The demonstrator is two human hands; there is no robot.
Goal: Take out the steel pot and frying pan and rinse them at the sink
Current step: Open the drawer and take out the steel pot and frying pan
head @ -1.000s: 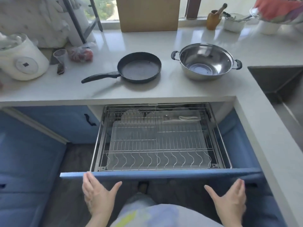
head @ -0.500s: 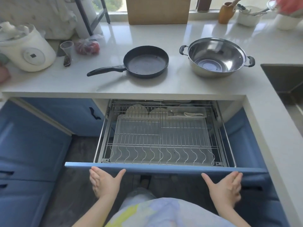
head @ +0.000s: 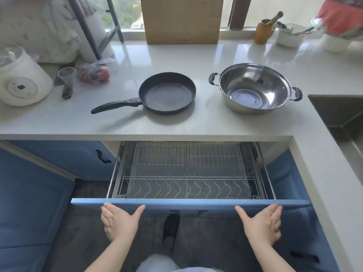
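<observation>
Beyond both palms, drawer (head: 188,203) sits further shut than a sec ago, left hand (head: 119,220) & right hand (head: 262,222) flat-fingered pushing its front; frying pan (head: 167,93) & steel pot (head: 255,87) already out on counter (head: 196,122) ahead, sink (head: 341,118) far right — rinse pending.

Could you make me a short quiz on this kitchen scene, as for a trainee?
1. True or false: the pan and pot sit on the counter, apart from each other.
2. Which stands nearer the sink? A) pan B) pot C) clear cup
3. Fill in: the left hand and right hand press open against the front of the ____.

Key
1. True
2. B
3. drawer
</observation>
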